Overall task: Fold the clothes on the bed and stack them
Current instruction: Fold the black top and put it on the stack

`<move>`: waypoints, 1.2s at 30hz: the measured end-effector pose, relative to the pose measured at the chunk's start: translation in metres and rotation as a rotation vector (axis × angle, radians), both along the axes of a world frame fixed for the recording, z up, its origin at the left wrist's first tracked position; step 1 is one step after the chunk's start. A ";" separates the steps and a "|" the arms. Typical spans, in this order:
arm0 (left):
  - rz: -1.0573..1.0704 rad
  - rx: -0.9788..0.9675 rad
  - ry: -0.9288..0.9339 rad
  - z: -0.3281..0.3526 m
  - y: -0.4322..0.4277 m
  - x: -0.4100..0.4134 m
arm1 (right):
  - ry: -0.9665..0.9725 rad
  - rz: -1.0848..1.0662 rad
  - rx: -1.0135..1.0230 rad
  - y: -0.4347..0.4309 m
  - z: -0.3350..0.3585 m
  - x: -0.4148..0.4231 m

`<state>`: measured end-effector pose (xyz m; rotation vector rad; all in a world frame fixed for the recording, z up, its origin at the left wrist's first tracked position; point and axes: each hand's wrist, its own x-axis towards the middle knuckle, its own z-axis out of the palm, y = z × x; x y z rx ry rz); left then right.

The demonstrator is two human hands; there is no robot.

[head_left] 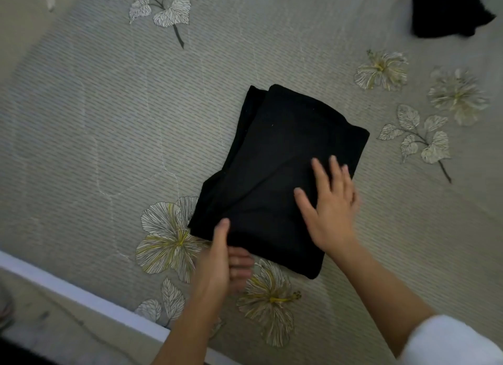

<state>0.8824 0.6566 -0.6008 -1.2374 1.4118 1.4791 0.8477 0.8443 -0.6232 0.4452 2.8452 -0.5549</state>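
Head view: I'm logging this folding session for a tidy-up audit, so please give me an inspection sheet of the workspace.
Surface: bed cover, pale with printed flowers and leaves, lying flat.
Job's things: folded black garment mid-bed; second black garment crumpled at the view's top right, apart from it.
Clutter: small white scrap at the top left.
Hands: left hand pinches the folded garment's near edge, thumb on top; right hand rests flat on it, fingers spread.
Cables: nothing seen for certain; a thin dark line on the floor could be one.
Surroundings: white bed edge nearest the person; white sleeve on the right arm.
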 end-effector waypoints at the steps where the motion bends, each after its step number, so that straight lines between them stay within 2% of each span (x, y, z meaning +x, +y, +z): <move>1: -0.034 0.040 -0.053 0.001 0.003 0.002 | 0.019 -0.197 -0.065 0.000 -0.001 0.002; 3: -0.040 0.111 -0.054 0.002 0.010 0.005 | 0.075 -0.567 -0.277 0.002 -0.002 0.002; 5: -0.013 0.160 0.065 0.007 0.021 0.005 | 0.107 -0.794 -0.502 0.008 -0.003 -0.004; 7: 0.025 0.121 0.174 0.012 0.034 0.004 | 0.096 -0.860 -0.636 0.018 -0.001 -0.014; 11: 0.184 -0.039 0.294 0.022 0.045 0.000 | -0.047 -0.764 -0.579 0.039 0.013 -0.011; 12: 0.219 -0.049 0.335 0.023 0.041 0.000 | -0.136 -0.755 -0.586 0.041 0.021 -0.001; 14: 0.196 -0.077 0.414 0.023 0.026 0.001 | -0.459 -0.750 -0.684 0.038 0.036 0.031; 16: 0.067 -0.135 0.447 0.021 0.005 0.003 | -0.879 -0.656 -0.745 0.032 0.054 0.066; 17: -0.006 -0.163 0.445 0.017 -0.008 0.005 | -1.014 -0.575 -0.741 0.029 0.060 0.079; 18: -0.063 -0.188 0.435 0.013 -0.021 0.006 | -1.060 -0.513 -0.732 0.028 0.064 0.087; 19: -0.110 -0.215 0.426 0.009 -0.032 0.007 | -1.015 -0.492 -0.730 0.028 0.067 0.091; 20: -0.149 -0.264 0.427 0.007 -0.040 0.008 | -0.890 -0.498 -0.731 0.030 0.066 0.090; 22: -0.210 -0.409 0.487 0.004 -0.050 0.008 | -0.545 -0.542 -0.698 0.037 0.061 0.078; 24: -0.302 -0.589 0.641 0.006 -0.047 0.006 | -0.226 -0.573 -0.582 0.042 0.054 0.054; 26: -0.458 -0.737 0.802 0.009 -0.037 0.002 | -0.031 -0.564 -0.467 0.045 0.043 0.027; 28: -0.602 -0.807 0.921 0.009 -0.023 -0.003 | 0.017 -0.545 -0.394 0.047 0.027 0.003; 31: -0.748 -0.834 0.998 0.007 -0.006 -0.008 | -0.055 -0.440 -0.289 0.047 0.008 -0.022; 36: -0.970 -0.843 1.113 -0.007 -0.005 -0.005 | 0.272 -0.305 -0.218 0.046 0.009 -0.029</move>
